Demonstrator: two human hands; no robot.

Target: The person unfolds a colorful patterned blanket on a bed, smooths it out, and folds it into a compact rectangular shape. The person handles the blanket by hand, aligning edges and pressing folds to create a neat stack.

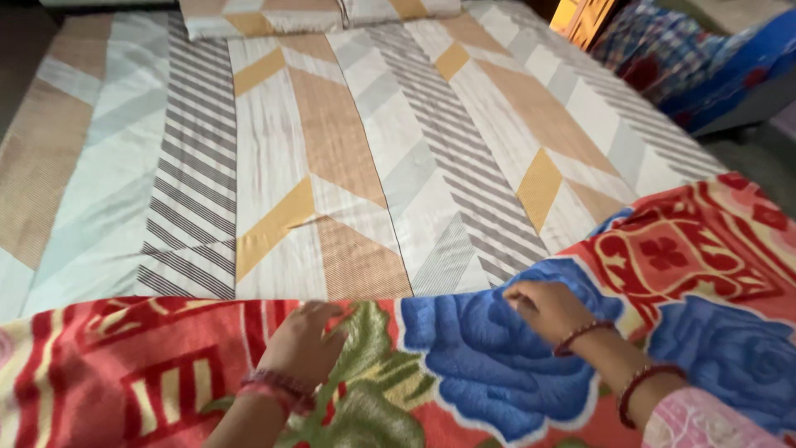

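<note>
A thick red blanket [149,365] with large blue and green flower prints lies across the near end of the bed. My left hand [305,340] rests on its top edge, fingers curled into the fabric near a green leaf print. My right hand [547,309] grips the same edge on a blue flower, fingers pinched on the cloth. Both wrists wear red bangles. Beyond the blanket stretches a bedsheet [348,149] with cream, tan, yellow and grey striped chevron panels.
Two pillows [274,17] in matching fabric lie at the head of the bed. A blue and red patterned cloth [705,58] is heaped off the bed's far right side, next to an orange-lit wooden piece [580,18].
</note>
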